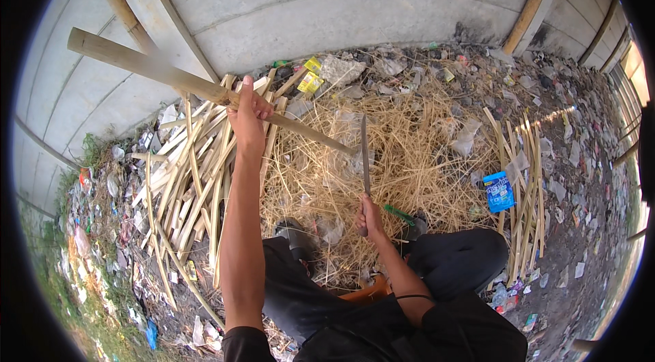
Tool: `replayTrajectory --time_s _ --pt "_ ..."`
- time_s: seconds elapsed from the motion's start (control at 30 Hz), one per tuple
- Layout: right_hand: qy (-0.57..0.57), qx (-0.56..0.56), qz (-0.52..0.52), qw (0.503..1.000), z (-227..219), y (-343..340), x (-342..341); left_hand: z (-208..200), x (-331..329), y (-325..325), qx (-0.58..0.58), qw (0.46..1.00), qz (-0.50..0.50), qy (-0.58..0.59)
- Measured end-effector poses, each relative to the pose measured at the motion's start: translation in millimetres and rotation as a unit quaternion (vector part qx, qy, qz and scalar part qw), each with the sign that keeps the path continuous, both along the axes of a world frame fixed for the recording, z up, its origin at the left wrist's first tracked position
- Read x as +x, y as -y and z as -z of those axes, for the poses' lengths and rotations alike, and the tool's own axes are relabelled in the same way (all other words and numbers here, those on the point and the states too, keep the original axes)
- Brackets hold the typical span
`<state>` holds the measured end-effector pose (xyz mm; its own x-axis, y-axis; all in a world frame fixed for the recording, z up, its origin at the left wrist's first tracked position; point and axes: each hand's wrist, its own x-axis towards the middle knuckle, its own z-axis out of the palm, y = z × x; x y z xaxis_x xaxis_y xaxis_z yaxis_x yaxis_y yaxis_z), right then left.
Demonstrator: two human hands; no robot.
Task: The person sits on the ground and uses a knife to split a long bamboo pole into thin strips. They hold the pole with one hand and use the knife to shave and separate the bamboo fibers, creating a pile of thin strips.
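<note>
My left hand (250,115) is raised and wrapped round a bamboo pole (160,70). The pole slants from its thick end at the upper left down to a lower end over the straw-like shavings (423,164). In my right hand (369,215) is the handle of a machete (365,161), its long dark blade pointing up and away from me. The blade's upper part stands just right of the pole's lower end; whether the two touch I cannot tell. Left of the pole lies a heap of split bamboo strips (194,178), partly hidden by my left forearm.
More bamboo strips (522,212) lie on the right, with a blue packet (499,191) on them. A concrete panel wall (355,14) with posts closes off the far side. Yellow packets (310,82), a pale lump (341,70) and scattered litter cover the ground. A green object (398,212) lies near my right hand.
</note>
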<state>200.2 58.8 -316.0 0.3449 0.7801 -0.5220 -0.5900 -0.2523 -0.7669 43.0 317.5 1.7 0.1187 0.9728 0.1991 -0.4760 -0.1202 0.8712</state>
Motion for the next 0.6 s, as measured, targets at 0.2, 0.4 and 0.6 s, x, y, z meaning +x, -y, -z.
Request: replayTrajectory --time_s 0.2,0.4,0.6 --pt "0.025 0.027 0.049 0.998 -30 -18 2 3 -11 8 0.011 1.0 0.022 -0.002" --pt "0.102 0.154 0.032 0.982 -52 -39 10 1 -16 11 0.016 0.998 0.063 -0.014" --pt "0.038 -0.1 -0.053 0.993 -5 -24 13 1 -5 15 0.016 0.999 0.039 -0.028"
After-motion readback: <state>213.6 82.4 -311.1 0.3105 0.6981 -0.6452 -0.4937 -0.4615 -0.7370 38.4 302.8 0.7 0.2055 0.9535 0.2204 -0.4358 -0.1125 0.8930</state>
